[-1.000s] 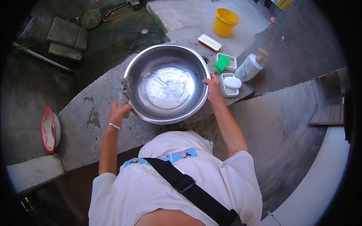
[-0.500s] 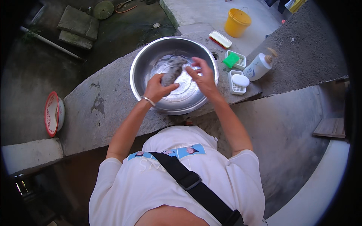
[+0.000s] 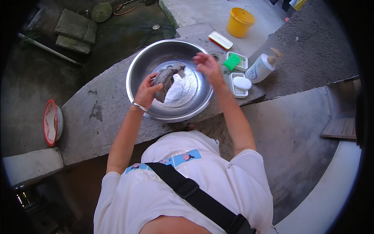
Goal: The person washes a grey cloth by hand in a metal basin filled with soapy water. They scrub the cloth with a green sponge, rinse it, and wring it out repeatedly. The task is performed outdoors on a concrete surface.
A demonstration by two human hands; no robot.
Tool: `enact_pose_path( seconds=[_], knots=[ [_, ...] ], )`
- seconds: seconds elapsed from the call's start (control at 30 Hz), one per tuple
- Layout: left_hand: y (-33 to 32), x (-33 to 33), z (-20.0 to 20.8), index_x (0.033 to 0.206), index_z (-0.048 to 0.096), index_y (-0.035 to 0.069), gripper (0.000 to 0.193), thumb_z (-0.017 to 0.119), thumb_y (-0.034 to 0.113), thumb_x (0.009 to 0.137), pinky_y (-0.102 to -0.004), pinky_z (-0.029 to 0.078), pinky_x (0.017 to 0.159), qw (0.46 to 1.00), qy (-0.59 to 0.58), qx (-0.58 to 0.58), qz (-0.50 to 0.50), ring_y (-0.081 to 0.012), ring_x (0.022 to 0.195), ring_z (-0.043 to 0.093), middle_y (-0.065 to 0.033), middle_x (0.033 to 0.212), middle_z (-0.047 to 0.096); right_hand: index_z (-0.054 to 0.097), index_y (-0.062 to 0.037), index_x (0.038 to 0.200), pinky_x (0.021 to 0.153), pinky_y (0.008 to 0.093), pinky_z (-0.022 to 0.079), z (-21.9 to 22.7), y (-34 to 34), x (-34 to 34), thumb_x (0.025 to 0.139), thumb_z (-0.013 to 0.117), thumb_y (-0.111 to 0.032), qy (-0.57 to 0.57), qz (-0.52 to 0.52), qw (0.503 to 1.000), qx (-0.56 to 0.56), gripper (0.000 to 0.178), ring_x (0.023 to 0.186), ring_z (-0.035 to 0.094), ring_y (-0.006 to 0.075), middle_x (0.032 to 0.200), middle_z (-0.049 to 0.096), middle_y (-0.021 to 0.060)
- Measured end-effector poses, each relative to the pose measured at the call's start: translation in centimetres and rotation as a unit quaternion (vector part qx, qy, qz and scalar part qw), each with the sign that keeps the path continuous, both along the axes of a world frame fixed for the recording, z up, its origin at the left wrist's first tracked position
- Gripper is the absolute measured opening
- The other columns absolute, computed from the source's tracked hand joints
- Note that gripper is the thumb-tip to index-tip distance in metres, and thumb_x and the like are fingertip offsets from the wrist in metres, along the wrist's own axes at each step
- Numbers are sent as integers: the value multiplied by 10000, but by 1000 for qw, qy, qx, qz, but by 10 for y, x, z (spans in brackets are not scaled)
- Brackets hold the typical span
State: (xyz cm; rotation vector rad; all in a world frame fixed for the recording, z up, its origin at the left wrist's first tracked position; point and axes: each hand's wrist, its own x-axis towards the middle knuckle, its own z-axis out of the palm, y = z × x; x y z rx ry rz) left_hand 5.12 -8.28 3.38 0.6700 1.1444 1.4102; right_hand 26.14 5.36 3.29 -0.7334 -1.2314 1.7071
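A dark grey wet cloth [image 3: 165, 80] hangs bunched inside the large steel basin [image 3: 136, 82], lifted a little above the shallow, shining water at the bottom. The left hand [image 3: 147, 91] has it gripped — fingers curled shut around the lower part of the bundle, a thin bracelet at the wrist. The right hand [image 3: 208, 66] is over the far right side of the basin, just beside the cloth's upper end; its fingers are spread and blurred, and whether they touch or hold any fabric cannot be told. The basin sits on a rough, curved concrete ledge [image 3: 97, 117], directly before the person, who wears a white shirt with a black strap across the back. To the right of the basin, on the same ledge, stand two small white slotted trays — the nearer one [image 3: 236, 89] carrying a white bar of soap [image 3: 242, 82], the farther one [image 3: 240, 60] carrying a green sponge [image 3: 232, 62]. Just beside them is a white pump bottle [image 3: 261, 68], and behind them a flat white tray with a red edge [image 3: 220, 40]. Farther back a yellow bucket [image 3: 240, 22] stands on the pale floor. Well apart on the left, a red-rimmed bowl [image 3: 52, 122] leans on its side against the ledge.
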Motion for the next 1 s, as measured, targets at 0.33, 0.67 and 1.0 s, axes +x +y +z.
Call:
enact_pose_path(
  seconds=[0.33, 0.67, 1.0],
  knots=[
    [19, -2, -12, 1173, 449, 4, 463, 610, -6, 739, -244, 437, 794, 983, 164, 76, 25, -117, 880, 552, -60, 970, 571, 421, -82, 1236, 928, 454, 367, -43, 126, 92, 614, 650, -561, -700, -222, 678, 21, 817, 1143, 403, 408, 1243, 405, 200],
    [40, -3, -46, 954, 563, 81, 259, 667, 152, 727, -340, 419, 718, 976, 13, -216, 37, -153, 814, 542, -21, 877, 585, 474, -37, 1203, 982, 367, 303, -60, 153, 82, 587, 687, -352, -743, -75, 664, -31, 724, 1188, 394, 324, 1261, 424, 211],
    [45, -17, -55, 1056, 511, 67, 310, 517, 16, 751, -415, 423, 842, 986, -86, -143, -6, -211, 929, 545, -67, 961, 579, 599, 2, 1010, 830, 388, 390, -63, 157, 88, 617, 627, -264, -674, -126, 726, -54, 476, 1017, 485, 324, 1118, 511, 216]
  ],
)
